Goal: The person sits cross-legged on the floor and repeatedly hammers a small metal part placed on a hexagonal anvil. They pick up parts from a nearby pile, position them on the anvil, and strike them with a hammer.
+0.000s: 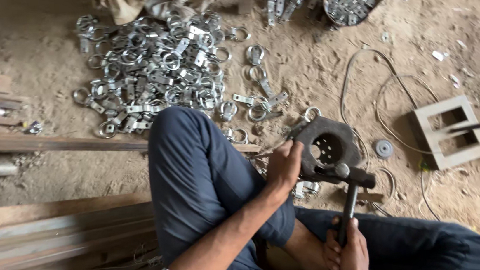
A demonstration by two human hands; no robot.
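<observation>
- Here, the left hand (284,165) was closed on the near edge of a dark iron block (328,147) with a round hole, standing on the sandy floor (315,63).
- The right hand (352,250) gripped the hammer (347,186) handle; its head lay on the block.
- A pile of metal clamps (155,73) lay beyond the knee.

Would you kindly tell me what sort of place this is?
Probably a small metalwork shop: a heap of metal ring clamps on the dirt floor, a holed iron block, and a hammer in the right hand.
</observation>
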